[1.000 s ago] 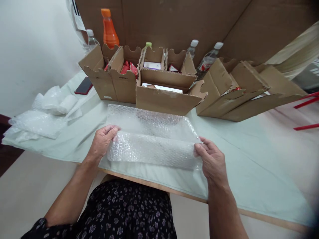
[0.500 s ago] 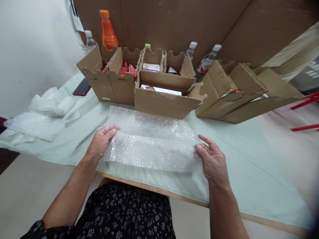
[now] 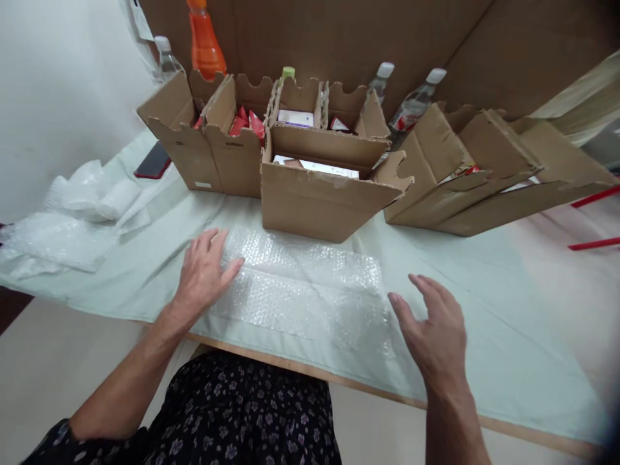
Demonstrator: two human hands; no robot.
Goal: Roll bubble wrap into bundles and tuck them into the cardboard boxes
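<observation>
A clear sheet of bubble wrap point(image 3: 305, 294) lies flat on the pale green tablecloth point(image 3: 489, 336) in front of me, a crease running across it. At its left edge is my left hand point(image 3: 201, 274), fingers spread and holding nothing; whether it touches the sheet I cannot tell. Just beyond the right edge, my right hand point(image 3: 433, 326) hovers with thumb and fingers apart and nothing in it. Behind the sheet stands an open cardboard box point(image 3: 320, 203) with flat white packs inside.
More open cardboard boxes point(image 3: 194, 158) holding red packets stand at the back left, and others point(image 3: 445, 206) at the right. Crumpled bubble wrap point(image 3: 72, 226) and a dark phone point(image 3: 153, 160) lie left. Behind the boxes are an orange bottle point(image 3: 206, 45) and several clear bottles.
Both hands have let go of the bubble wrap and opened. The sheet has settled flat on the cloth. My right hand has moved right, away from its edge.
</observation>
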